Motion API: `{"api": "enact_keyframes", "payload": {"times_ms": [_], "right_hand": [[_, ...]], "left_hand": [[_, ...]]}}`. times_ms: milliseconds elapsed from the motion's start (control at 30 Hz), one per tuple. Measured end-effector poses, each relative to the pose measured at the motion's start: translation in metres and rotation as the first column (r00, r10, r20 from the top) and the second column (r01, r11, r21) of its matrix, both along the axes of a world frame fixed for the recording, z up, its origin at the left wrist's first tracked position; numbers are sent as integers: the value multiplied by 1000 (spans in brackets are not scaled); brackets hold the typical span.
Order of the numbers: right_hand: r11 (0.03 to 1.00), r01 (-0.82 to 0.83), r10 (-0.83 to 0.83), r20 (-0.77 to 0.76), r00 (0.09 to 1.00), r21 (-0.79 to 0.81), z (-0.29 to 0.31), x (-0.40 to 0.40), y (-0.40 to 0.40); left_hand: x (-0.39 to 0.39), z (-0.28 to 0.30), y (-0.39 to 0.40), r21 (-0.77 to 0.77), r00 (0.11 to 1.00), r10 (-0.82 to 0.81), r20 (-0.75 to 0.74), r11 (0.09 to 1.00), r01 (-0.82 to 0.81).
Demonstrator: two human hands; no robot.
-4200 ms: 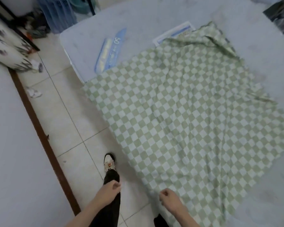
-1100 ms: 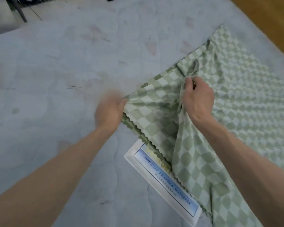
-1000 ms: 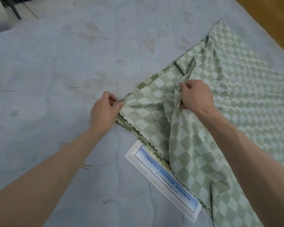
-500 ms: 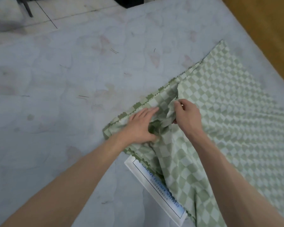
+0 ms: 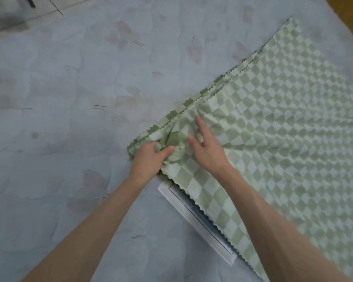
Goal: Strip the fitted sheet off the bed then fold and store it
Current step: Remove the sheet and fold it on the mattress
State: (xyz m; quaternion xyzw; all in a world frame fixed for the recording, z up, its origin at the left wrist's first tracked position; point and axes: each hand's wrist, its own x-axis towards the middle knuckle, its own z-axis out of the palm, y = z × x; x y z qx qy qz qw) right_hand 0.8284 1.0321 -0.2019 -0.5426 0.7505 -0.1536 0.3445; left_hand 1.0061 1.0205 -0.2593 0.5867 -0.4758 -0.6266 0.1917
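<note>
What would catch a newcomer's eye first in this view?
The green checked sheet, spread over the right half of the bare bluish mattress, stands out first. At its near corner the hands work the cloth: the left hand grips a bunched fold, while the right hand presses flat with straight fingers beside it. A white label pokes out from under the sheet's zigzag edge, just below the hands.

- There is a single view, from a wide-angle camera worn on the person's head.
- It looks forward and steeply down onto the bed [image 5: 73, 123], close above it, with both forearms reaching in from the bottom edge.
- The left hand [image 5: 149, 157] and right hand [image 5: 207, 151] sit near mid-frame.
- A strip of floor [image 5: 12, 9] shows at the top left corner.
</note>
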Motion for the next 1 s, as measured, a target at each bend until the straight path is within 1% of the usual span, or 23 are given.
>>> {"api": "enact_keyframes", "payload": {"times_ms": [33, 67, 133, 167, 200, 267, 300, 333, 367, 400, 433, 467, 500, 533, 567, 600, 667, 733, 767, 833, 933, 967, 1000], "right_hand": [[999, -49, 48, -81, 996, -7, -7, 7, 12], [994, -81, 67, -170, 983, -75, -13, 15, 24], [949, -128, 29, -324, 945, -289, -23, 32, 49], [919, -142, -4, -369, 930, -367, -29, 40, 63], [903, -152, -17, -388, 921, -402, -35, 49, 79], [929, -122, -2, -332, 943, -351, -43, 68, 112], [965, -29, -37, -243, 969, -262, -46, 78, 128], [984, 115, -133, -133, 982, -139, -49, 86, 142], [960, 279, -279, -34, 960, -5, -51, 92, 153], [892, 440, -446, 43, 894, 102, -53, 94, 159], [790, 586, -609, 132, 782, 179, -55, 94, 161], [665, 702, -747, 239, 620, 255, -56, 94, 158], [531, 773, -839, 346, 421, 346, -56, 94, 153], [417, 797, -875, 430, 222, 437, -54, 96, 147], [336, 791, -879, 473, 67, 512, -53, 97, 141], [287, 765, -869, 492, -46, 577, -51, 98, 136], [242, 681, -826, 515, -228, 691, -47, 99, 125], [213, 616, -778, 513, -362, 758, -45, 100, 113], [195, 603, -761, 507, -405, 774, -45, 100, 108], [146, 594, -741, 486, -464, 791, -45, 102, 98], [114, 591, -730, 471, -496, 799, -47, 103, 91], [117, 590, -733, 470, -491, 799, -47, 103, 92], [126, 586, -740, 469, -482, 800, -47, 103, 93]], "left_hand": [[1, -5, -1, -73, 972, -30, 232, 996, 48], [2, -10, -1, -131, 932, -14, 362, 989, 66], [6, -16, 0, -227, 919, 75, 386, 974, 16], [9, -17, 1, -283, 912, 108, 396, 959, 9], [11, -19, 2, -342, 899, 130, 419, 939, 24], [16, -22, 3, -424, 881, 129, 455, 901, 87], [18, -22, 1, -451, 882, 119, 456, 886, 113], [19, -21, 0, -469, 890, 118, 440, 876, 116], [19, -19, -2, -478, 903, 131, 408, 874, 89], [18, -16, -3, -467, 917, 162, 364, 884, 29], [16, -13, -5, -434, 927, 206, 312, 899, -53], [14, -11, -6, -370, 932, 247, 264, 919, -139], [14, -11, -9, -285, 936, 266, 232, 938, -196], [15, -13, -10, -220, 936, 250, 249, 956, -197], [16, -16, -9, -193, 928, 206, 309, 970, -151], [17, -17, -7, -183, 913, 162, 375, 978, -98], [15, -13, 1, -197, 882, 166, 442, 977, -85], [8, -6, 10, -221, 852, 145, 503, 975, -35], [4, -5, 14, -216, 818, 92, 567, 976, 40], [-4, -5, 20, -186, 713, -4, 701, 964, 189], [-9, -9, 22, -238, 602, 1, 798, 919, 314], [-9, -10, 23, -278, 594, 28, 804, 901, 334], [-7, -10, 22, -315, 611, 54, 790, 891, 328]]}}
